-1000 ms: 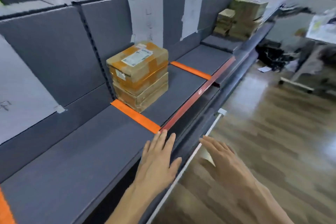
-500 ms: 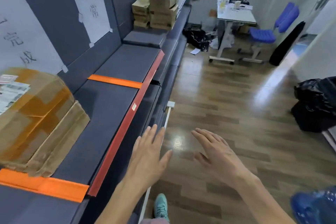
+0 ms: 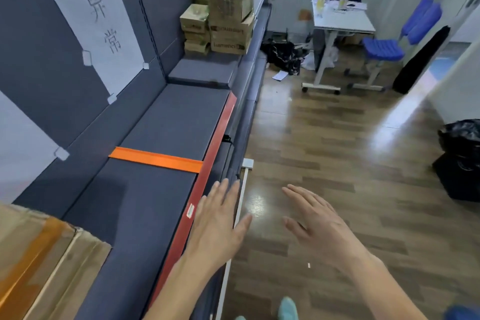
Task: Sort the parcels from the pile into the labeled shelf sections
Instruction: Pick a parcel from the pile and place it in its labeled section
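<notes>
Risk: left hand point(image 3: 218, 226) and right hand point(image 3: 319, 226) both empty, fingers spread; uneven box stack point(image 3: 226, 15) far ahead could topple if grabbed low.

Up left of my left hand point(image 3: 215, 226), a white paper sheet point(image 3: 96, 26) on the shelf wall point(image 3: 161, 8) says 异常. Parcels point(image 3: 228, 31) far ahead have print too blurry to read

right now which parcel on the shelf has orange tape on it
The near parcel at the lower left of the view, with an orange strip across its top. The stacked parcels at the far end show no orange tape.
</notes>
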Demonstrator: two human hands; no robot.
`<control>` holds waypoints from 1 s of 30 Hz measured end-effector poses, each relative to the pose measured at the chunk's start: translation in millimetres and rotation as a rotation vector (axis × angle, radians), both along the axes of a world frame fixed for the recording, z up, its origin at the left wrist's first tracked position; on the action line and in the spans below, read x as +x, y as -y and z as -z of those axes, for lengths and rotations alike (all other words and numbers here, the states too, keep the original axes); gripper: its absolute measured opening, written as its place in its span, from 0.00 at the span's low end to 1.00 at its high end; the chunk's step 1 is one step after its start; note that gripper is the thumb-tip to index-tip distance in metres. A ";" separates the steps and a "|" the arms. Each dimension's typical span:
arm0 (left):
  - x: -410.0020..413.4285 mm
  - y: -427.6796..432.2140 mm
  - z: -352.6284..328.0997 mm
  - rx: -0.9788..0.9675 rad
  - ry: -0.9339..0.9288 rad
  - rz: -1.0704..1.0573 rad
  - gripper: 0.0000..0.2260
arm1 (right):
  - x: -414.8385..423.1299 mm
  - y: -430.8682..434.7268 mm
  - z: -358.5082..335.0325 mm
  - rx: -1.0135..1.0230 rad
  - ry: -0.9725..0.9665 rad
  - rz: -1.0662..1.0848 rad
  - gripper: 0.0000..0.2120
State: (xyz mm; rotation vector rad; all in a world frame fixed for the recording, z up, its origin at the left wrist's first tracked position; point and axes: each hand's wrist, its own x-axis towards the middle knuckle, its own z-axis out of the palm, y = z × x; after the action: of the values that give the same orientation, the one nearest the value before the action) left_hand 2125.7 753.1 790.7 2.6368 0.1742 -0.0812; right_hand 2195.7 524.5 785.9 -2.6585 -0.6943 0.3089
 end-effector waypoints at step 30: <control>436.8 45.9 11.6 -0.101 -0.047 -0.122 0.33 | 454.2 29.0 11.1 -0.019 -0.001 -0.174 0.32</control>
State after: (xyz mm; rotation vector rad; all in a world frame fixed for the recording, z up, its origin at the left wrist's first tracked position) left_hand 2562.5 707.2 779.1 2.5187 0.3372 -0.1085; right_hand 2649.9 495.5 774.9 -2.6206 -0.9284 0.3656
